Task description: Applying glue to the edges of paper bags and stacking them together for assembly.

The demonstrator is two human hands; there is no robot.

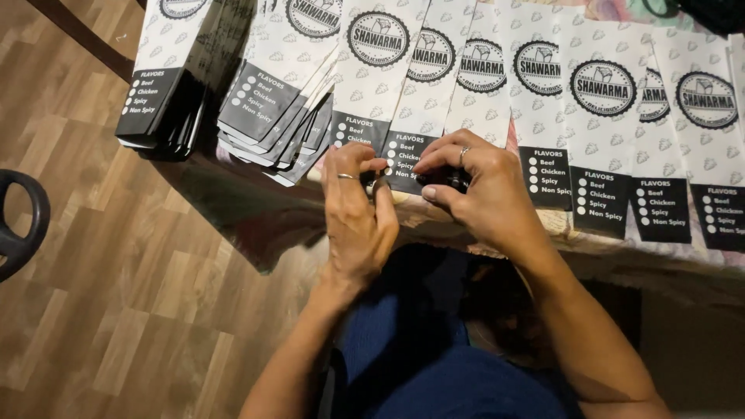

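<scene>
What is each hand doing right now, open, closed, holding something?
Left hand: fingers closed, pinching the black lower end of a white paper sleeve.
Right hand: fingers curled on the same sleeve end, over a small dark object; whether it grips it cannot be told.

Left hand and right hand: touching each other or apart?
Touching. The head view shows the left hand and right hand meeting at the fingertips over the black end of a white paper sleeve, with no gap visible between them.

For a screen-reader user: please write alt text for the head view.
Both hands, left hand and right hand, pinch the black bottom edge of one paper sleeve in a row of white-and-black sleeves on a table. A loose stack lies further left.
</scene>
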